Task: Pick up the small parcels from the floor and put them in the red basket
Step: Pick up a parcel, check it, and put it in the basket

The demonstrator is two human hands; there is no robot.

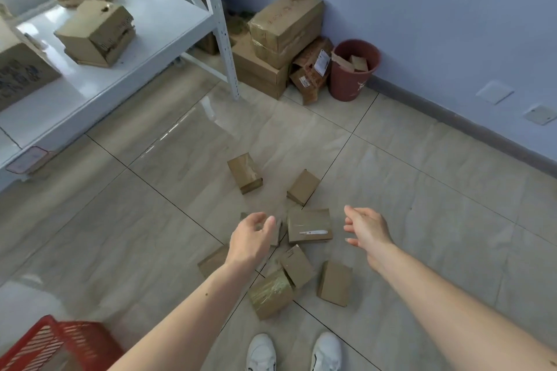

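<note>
Cardboard parcels: small brown boxes lay scattered on the floor just beyond the person's white shoes (294,351), none yet lifted.
Key relation: a flat brown taped parcel with a white label strip (309,225) lay between the two hands, its long axis running left to right; it looked the likeliest first pick.
Left hand (251,236): empty, fingers loosely curled and relaxed, hovering over a partly hidden small box just left of the labelled parcel. It seemed slightly the nearer hand.
Right hand (366,227): empty, fingers spread and relaxed, just right of that parcel and above the floor.
Other parcels: a tape-wrapped upright box (244,172) and a plain tilted box (303,187) lay farther off; a glossy taped box (271,295), a small plain box leaning on it (297,265) and a plain flat box (334,282) lay nearer.
Red basket: a red plastic mesh basket (60,340) sat at the near left, well apart from the pile; its contents could not be told.
Surface: glossy beige floor tiles (422,190) with dark grout lines.
Room: a white metal shelf (126,48) with large cartons stood far left; stacked brown cartons (280,39) and a dark red round bin (354,69) stood in the far corner against a pale blue wall (437,9).
</note>
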